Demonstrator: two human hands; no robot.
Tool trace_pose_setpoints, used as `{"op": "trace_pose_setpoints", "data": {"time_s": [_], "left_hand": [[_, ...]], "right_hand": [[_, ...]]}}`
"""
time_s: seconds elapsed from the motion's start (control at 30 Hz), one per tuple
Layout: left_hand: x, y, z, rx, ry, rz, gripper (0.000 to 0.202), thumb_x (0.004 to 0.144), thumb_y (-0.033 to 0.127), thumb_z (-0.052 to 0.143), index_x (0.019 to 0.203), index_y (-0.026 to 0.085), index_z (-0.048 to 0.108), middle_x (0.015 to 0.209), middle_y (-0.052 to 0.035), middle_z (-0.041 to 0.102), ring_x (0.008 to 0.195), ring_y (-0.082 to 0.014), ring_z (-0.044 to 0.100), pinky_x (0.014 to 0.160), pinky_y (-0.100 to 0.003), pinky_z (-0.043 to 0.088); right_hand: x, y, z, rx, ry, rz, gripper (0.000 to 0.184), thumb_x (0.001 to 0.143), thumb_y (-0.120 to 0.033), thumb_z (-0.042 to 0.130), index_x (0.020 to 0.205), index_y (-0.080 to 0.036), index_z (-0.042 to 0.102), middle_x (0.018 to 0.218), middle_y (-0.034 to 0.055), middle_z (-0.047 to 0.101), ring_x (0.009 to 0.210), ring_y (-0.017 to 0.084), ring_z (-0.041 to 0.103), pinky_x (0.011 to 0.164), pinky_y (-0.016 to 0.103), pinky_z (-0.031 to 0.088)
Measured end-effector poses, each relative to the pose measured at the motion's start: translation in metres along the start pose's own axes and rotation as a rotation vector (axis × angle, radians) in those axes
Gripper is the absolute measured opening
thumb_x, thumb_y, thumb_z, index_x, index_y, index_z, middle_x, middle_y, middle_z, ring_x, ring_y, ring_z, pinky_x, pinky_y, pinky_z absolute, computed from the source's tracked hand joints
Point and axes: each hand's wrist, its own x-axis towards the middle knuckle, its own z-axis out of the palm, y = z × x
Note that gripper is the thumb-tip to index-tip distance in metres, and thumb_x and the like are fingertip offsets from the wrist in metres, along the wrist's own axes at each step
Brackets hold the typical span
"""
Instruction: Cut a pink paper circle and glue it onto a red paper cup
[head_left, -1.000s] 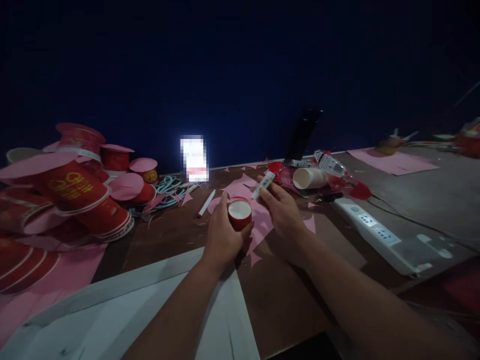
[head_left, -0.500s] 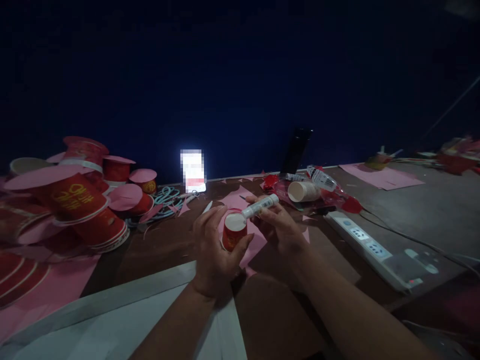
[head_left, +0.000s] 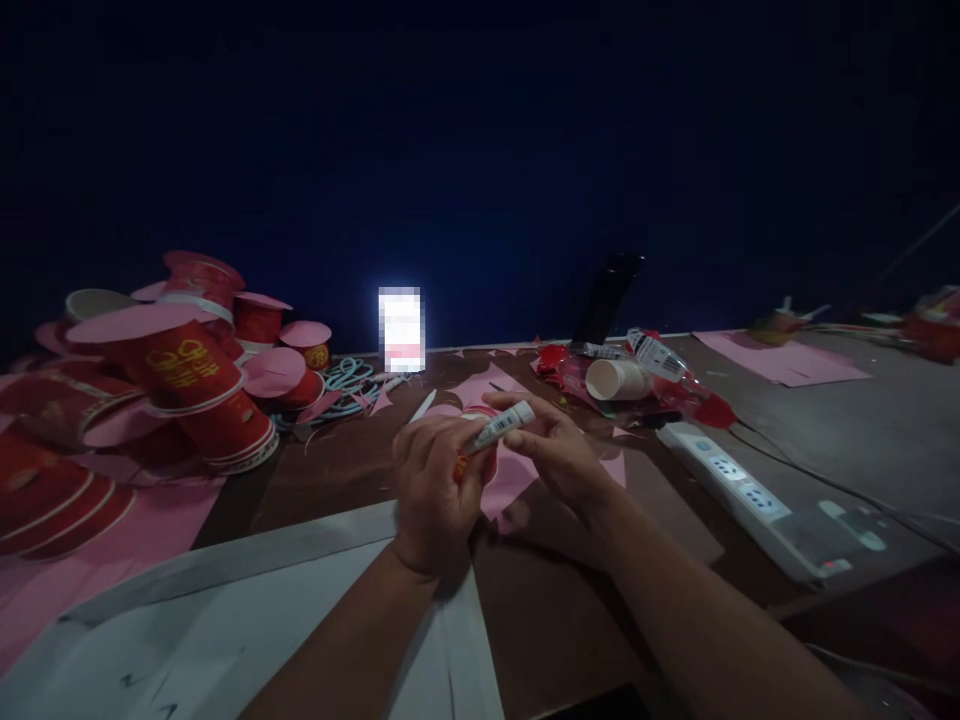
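Observation:
My left hand (head_left: 431,480) is wrapped around a small red paper cup (head_left: 480,467), which is mostly hidden behind the fingers. My right hand (head_left: 559,450) pinches a white glue tube (head_left: 499,427) and holds its tip against the cup's rim. Both hands hover over pink paper scraps (head_left: 510,480) on the brown table (head_left: 345,470).
A pile of red cups with pink paper lids (head_left: 172,380) fills the left side. Teal scissors (head_left: 345,378), a white pen (head_left: 422,405), a lit phone (head_left: 401,330), a fallen paper cup (head_left: 616,380), a white power strip (head_left: 750,490) and a white board (head_left: 247,620) surround the hands.
My left hand lifted the cup off the table and tilted it into its grip. My right hand swung the glue tube round until its tip met the cup.

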Motion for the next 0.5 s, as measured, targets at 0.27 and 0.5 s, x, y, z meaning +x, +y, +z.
{"op": "trace_pose_setpoints", "data": {"time_s": [0.27, 0.5], "left_hand": [[-0.0007, -0.0015, -0.0008, -0.005, -0.027, -0.046, 0.027, 0.078, 0.020, 0.060, 0.105, 0.023, 0.058, 0.102, -0.0032, 0.064, 0.100, -0.0187, 0.054, 0.092, -0.038, 0.038], [0.0004, -0.0007, 0.0005, -0.002, -0.044, -0.064, 0.024, 0.078, 0.021, 0.061, 0.102, 0.021, 0.058, 0.099, -0.0041, 0.064, 0.097, -0.0187, 0.054, 0.090, -0.037, 0.038]], "right_hand": [[-0.0010, -0.0064, -0.0064, 0.019, 0.125, 0.031, 0.026, 0.072, -0.031, 0.070, 0.098, -0.027, 0.071, 0.107, 0.0029, 0.067, 0.102, 0.019, 0.058, 0.095, 0.036, 0.041], [0.0006, -0.0022, -0.0059, -0.090, 0.154, -0.076, 0.013, 0.073, -0.027, 0.070, 0.086, -0.027, 0.072, 0.089, 0.0001, 0.068, 0.088, 0.016, 0.059, 0.087, 0.034, 0.043]]}}
